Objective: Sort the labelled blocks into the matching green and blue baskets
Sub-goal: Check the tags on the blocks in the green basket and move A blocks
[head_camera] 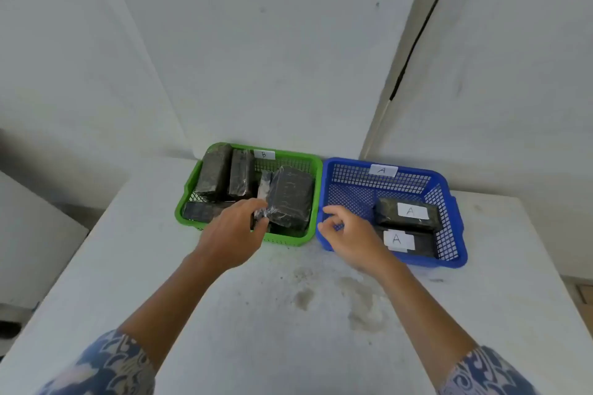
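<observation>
white walls closed in a corner behind a pale, stained desk, and on it two baskets stood side by side, touching at their near rims. a large wrapped block leaned tilted in the right part of the green basket, its dark face wrapped in clear film, and the left hand reached over the basket's front wall with its fingertips pinched on the crinkled film at the block's lower left corner. a smaller pale-ended block stood just behind that corner. two more dark blocks stood upright against the far left wall of the green basket, and another lay flat along its front left. a white tag marked b sat on the far rim.

the blue basket stood to the right, with a white tag marked a on its far rim. two a-labelled blocks lay in its near right part, one just behind the other, each with a white paper label facing up. the right hand hovered over the blue basket's near left corner, fingers loosely curled and apart, holding nothing.

both forearms were bare, with blue patterned sleeves at the bottom edge. a black cable ran down the right wall.
</observation>
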